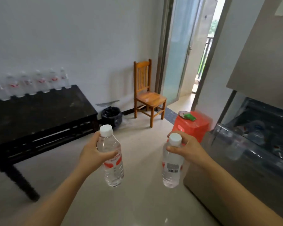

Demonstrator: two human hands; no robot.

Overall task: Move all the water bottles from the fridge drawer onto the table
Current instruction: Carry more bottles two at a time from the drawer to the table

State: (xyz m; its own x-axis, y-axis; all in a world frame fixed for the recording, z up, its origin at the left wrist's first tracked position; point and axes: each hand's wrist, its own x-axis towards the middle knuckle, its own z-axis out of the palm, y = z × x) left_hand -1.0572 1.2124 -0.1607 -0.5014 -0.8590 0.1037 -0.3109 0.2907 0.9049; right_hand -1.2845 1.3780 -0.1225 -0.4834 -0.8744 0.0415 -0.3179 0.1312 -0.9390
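Between an open fridge drawer point(268, 121) on the right and a dark low surface point(39, 115) on the left, a person holds one water bottle in each hand, arms stretched forward over a pale floor. Their left grip point(95, 152) wraps round the shoulder of the left bottle point(113, 173), thumb across its front, just under the white cap. Their right grip point(189, 148) pinches the right bottle point(171, 172) at its neck, fingers curled about the cap, so it hangs upright. Both bottles are clear with red labels, held in the air, well apart from the surface. A row of similar bottles point(39, 84) stands along the far edge of the surface, against the wall. More bottles point(256, 132) lie blurred inside the drawer. The step in hand looks like the carry from fridge to surface. The next move likely calls for turning left, stepping nearer and setting both bottles upright beside the row, then going back for the rest
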